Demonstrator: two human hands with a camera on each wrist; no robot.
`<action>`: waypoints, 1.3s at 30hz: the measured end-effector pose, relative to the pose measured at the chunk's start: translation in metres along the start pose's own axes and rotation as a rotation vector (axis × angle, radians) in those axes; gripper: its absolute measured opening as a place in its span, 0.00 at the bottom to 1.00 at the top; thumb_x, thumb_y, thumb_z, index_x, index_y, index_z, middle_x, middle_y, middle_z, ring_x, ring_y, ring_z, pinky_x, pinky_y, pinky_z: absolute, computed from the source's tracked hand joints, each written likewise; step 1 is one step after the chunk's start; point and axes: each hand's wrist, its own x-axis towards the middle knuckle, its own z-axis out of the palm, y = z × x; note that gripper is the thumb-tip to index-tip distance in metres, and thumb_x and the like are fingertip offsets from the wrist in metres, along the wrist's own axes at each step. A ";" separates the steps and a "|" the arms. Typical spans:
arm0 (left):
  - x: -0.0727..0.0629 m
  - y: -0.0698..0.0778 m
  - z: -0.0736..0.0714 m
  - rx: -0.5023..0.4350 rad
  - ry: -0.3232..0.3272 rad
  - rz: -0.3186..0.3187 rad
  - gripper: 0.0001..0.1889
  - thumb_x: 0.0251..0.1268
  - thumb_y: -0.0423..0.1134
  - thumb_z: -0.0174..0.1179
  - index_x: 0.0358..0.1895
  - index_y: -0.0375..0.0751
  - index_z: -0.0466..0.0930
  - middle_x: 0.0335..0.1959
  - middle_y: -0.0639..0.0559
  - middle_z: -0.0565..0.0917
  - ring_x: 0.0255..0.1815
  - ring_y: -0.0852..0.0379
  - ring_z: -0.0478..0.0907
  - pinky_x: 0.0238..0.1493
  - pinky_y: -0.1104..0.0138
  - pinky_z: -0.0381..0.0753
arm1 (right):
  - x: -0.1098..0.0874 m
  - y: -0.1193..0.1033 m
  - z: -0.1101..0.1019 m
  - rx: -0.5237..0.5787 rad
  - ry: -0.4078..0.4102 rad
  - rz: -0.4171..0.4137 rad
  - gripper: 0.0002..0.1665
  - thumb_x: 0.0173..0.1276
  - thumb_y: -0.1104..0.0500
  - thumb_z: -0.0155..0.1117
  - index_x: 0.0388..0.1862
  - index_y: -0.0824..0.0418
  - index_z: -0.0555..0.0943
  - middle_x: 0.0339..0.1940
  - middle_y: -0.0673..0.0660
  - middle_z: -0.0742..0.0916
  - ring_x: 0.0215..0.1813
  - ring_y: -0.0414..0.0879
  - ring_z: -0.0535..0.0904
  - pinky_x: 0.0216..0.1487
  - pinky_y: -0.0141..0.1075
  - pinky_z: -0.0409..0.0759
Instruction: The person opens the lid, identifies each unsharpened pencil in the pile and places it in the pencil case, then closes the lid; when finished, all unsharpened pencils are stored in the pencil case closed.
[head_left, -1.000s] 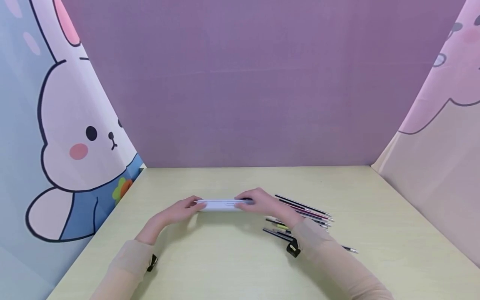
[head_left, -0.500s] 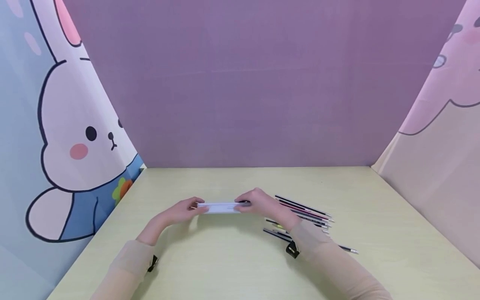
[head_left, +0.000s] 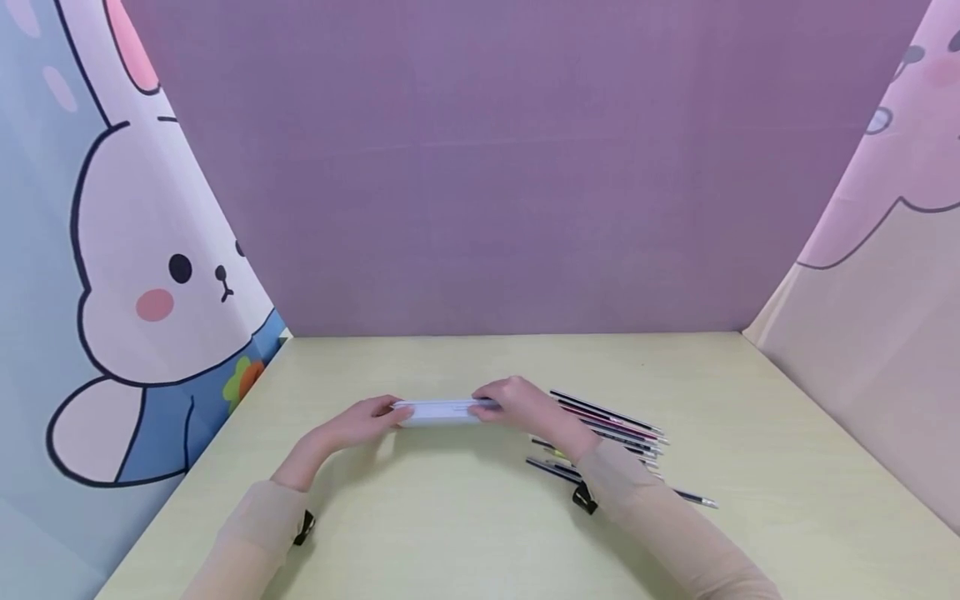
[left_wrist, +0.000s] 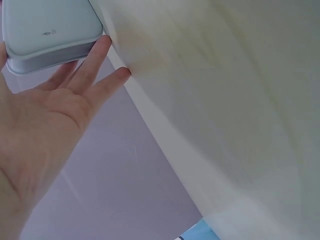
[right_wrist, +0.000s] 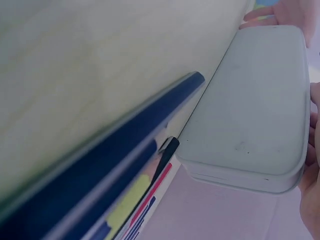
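Observation:
A pale pencil case (head_left: pixel 442 412) with rounded corners spans the space between both hands, its shadow falling on the table below. My left hand (head_left: pixel 363 422) grips its left end, thumb on the near side; in the left wrist view, fingers (left_wrist: pixel 92 65) reach under and along the edge of the case (left_wrist: pixel 52 25), which bears a small dark mark. At the other end, my right hand (head_left: pixel 521 409) holds the case with thumb in front and fingers behind. The right wrist view shows the broad face of the case (right_wrist: pixel 245 105), and the right hand (right_wrist: pixel 311 190) only partly.
Several pencils (head_left: pixel 607 417) lie loosely on the table (head_left: pixel 420 517) under and beside the right forearm. Close to the right wrist camera are dark pencils (right_wrist: pixel 115 145). A purple panel (head_left: pixel 480 167) stands behind the table, with printed cloths at the left (head_left: pixel 150 250) and right (head_left: pixel 877 333).
The pencil case tips slightly and shifts a little between the frames while both hands keep hold of its ends. The pencils have stayed in place.

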 end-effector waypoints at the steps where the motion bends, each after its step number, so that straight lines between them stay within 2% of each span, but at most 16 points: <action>1: 0.001 0.000 0.000 -0.002 -0.001 -0.005 0.29 0.66 0.61 0.48 0.58 0.42 0.73 0.46 0.51 0.81 0.45 0.57 0.75 0.47 0.62 0.72 | 0.000 0.000 0.000 -0.015 0.004 -0.020 0.10 0.64 0.58 0.64 0.38 0.65 0.85 0.33 0.54 0.89 0.32 0.39 0.85 0.35 0.22 0.79; 4: 0.001 0.000 -0.001 -0.002 0.000 -0.029 0.28 0.65 0.62 0.50 0.56 0.43 0.74 0.45 0.52 0.80 0.43 0.56 0.73 0.45 0.63 0.71 | 0.001 0.001 0.003 -0.053 0.019 -0.064 0.09 0.64 0.60 0.63 0.37 0.65 0.84 0.31 0.54 0.88 0.31 0.38 0.84 0.34 0.22 0.79; 8: 0.002 0.002 -0.001 -0.003 -0.008 -0.035 0.27 0.65 0.61 0.51 0.53 0.42 0.74 0.44 0.51 0.79 0.43 0.55 0.72 0.44 0.63 0.71 | 0.001 0.002 0.004 -0.049 0.026 -0.069 0.08 0.65 0.61 0.62 0.38 0.65 0.83 0.32 0.54 0.88 0.31 0.38 0.84 0.35 0.22 0.79; 16: 0.001 0.003 -0.001 -0.001 -0.013 -0.032 0.29 0.64 0.63 0.51 0.56 0.42 0.74 0.46 0.51 0.79 0.44 0.55 0.72 0.45 0.62 0.72 | -0.003 0.005 0.002 0.088 -0.019 0.110 0.13 0.66 0.56 0.61 0.42 0.63 0.84 0.39 0.54 0.88 0.42 0.42 0.85 0.44 0.28 0.81; 22: 0.001 0.005 -0.001 -0.008 -0.013 -0.026 0.29 0.63 0.63 0.52 0.56 0.43 0.74 0.46 0.52 0.79 0.43 0.56 0.72 0.45 0.63 0.72 | -0.003 0.003 0.003 0.092 -0.023 0.163 0.12 0.66 0.56 0.61 0.42 0.62 0.85 0.38 0.53 0.89 0.41 0.42 0.85 0.44 0.28 0.81; 26: 0.002 0.003 -0.002 0.009 -0.011 -0.023 0.30 0.63 0.63 0.51 0.55 0.41 0.74 0.43 0.51 0.79 0.41 0.56 0.72 0.43 0.64 0.71 | -0.002 0.002 0.003 0.059 -0.021 0.146 0.13 0.66 0.55 0.61 0.41 0.62 0.85 0.37 0.53 0.89 0.40 0.41 0.85 0.42 0.27 0.81; 32: 0.003 0.003 -0.004 0.013 -0.005 -0.025 0.29 0.63 0.62 0.52 0.54 0.40 0.74 0.42 0.51 0.79 0.40 0.56 0.72 0.41 0.64 0.71 | -0.001 0.002 0.004 -0.014 0.003 0.033 0.13 0.66 0.57 0.62 0.41 0.65 0.84 0.37 0.56 0.88 0.38 0.43 0.85 0.39 0.28 0.82; 39: 0.003 0.002 -0.003 0.005 -0.001 -0.016 0.29 0.64 0.61 0.52 0.55 0.39 0.74 0.42 0.51 0.80 0.40 0.56 0.72 0.41 0.64 0.72 | 0.000 0.000 0.006 -0.111 0.024 -0.045 0.12 0.65 0.58 0.63 0.41 0.67 0.83 0.36 0.56 0.88 0.36 0.42 0.85 0.38 0.26 0.81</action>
